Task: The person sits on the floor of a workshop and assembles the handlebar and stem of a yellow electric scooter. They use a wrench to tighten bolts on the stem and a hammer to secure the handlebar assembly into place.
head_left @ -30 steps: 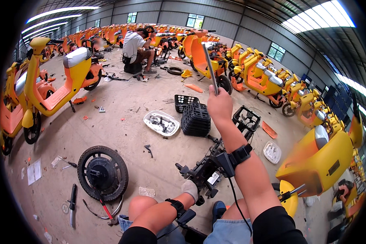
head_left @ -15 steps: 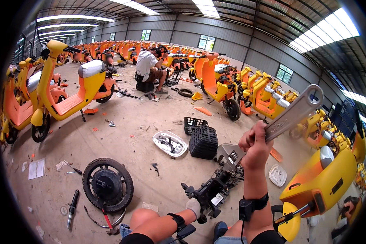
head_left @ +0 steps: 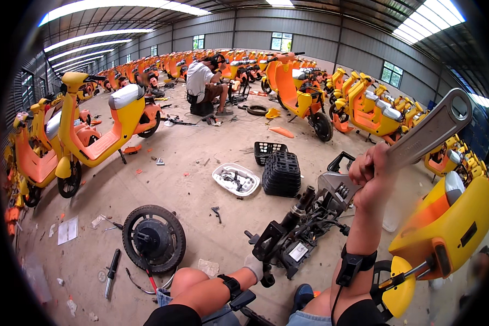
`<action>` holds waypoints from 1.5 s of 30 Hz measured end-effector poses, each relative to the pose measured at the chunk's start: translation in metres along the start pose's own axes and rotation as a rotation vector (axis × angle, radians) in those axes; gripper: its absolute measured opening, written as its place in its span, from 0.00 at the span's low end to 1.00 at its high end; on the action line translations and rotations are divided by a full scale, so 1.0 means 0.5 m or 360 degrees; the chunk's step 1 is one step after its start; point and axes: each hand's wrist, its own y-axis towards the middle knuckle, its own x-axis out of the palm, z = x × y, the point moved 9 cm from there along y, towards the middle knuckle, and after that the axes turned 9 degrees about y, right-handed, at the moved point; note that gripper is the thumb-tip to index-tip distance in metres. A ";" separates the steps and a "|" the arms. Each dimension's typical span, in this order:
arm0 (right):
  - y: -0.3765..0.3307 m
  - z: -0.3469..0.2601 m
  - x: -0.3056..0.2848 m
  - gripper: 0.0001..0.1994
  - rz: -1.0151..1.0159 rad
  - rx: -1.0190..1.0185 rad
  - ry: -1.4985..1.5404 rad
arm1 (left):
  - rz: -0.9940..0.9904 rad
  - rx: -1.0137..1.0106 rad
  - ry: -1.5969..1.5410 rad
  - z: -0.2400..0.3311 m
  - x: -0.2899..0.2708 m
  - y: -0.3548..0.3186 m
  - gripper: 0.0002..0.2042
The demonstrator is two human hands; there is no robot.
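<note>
My right hand is raised and closed around the shaft of a large grey adjustable wrench, whose ring end points up to the right and whose jaw end sits by the top of a black scooter fork assembly. That assembly lies tilted on the concrete floor between my knees. My left hand, in a pale glove, rests on its lower end. Both wrists carry black strapped devices.
A black wheel with hub motor lies to my left, a hand tool beside it. Stacked black baskets and a white tray of parts sit ahead. A yellow scooter body stands close right. Another person works far back among orange and yellow scooters.
My right hand has lowered the wrench from overhead and swung it so its jaw end now meets the top of the fork assembly. My view has tilted down a little.
</note>
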 end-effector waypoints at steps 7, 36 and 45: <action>0.004 0.002 -0.010 0.18 -0.0001 0.0035 0.0160 | -0.0061 -0.0084 -0.0110 -0.033 -0.006 0.033 0.20; -0.017 0.175 0.012 0.20 -0.0610 0.0745 0.0201 | 0.0044 -0.0289 -0.0041 0.016 0.036 -0.039 0.22; -0.035 0.147 -0.047 0.19 -0.0602 0.0654 0.0413 | 0.0061 -0.0318 -0.0137 -0.009 0.001 -0.022 0.22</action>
